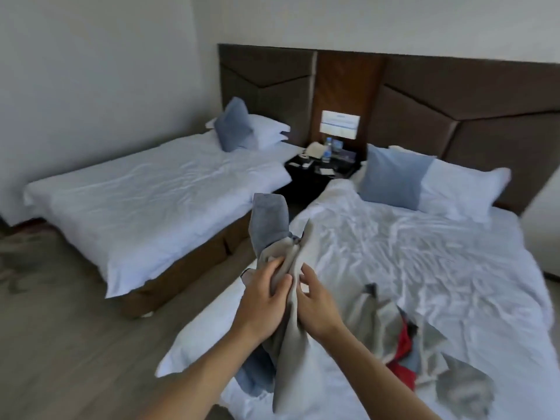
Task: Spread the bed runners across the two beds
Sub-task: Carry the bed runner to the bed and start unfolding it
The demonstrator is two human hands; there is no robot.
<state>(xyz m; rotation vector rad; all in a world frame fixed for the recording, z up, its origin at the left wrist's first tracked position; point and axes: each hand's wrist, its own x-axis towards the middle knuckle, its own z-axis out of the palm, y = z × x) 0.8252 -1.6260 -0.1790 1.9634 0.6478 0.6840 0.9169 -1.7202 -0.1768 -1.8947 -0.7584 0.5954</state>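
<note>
The left hand [263, 295] grips a bunched bed runner [291, 286], its fingers curled into the grey-beige cloth, and the right hand [315, 301] pinches the same fold just beside it, fingertips touching the fabric. The runner rises from the two hands in a crumpled column whose upper end shows a blue-grey face [269, 222], while its lower part hangs down over the near corner of the right bed [439, 253]. A second heap of cloth [403, 338], grey with red and blue patches, lies rumpled on that bed's white sheet to the right of the hands; whether it is part of the same runner cannot be told. At the head of the right bed a blue cushion [391, 180] leans against a white pillow [460, 192]. The left bed [145, 201] stands apart across the floor, with its own blue cushion [235, 125] and white pillows [266, 128]. Between the beds a dark nightstand [318, 174] carries a water bottle [326, 150] and small items too blurred to name.
</note>
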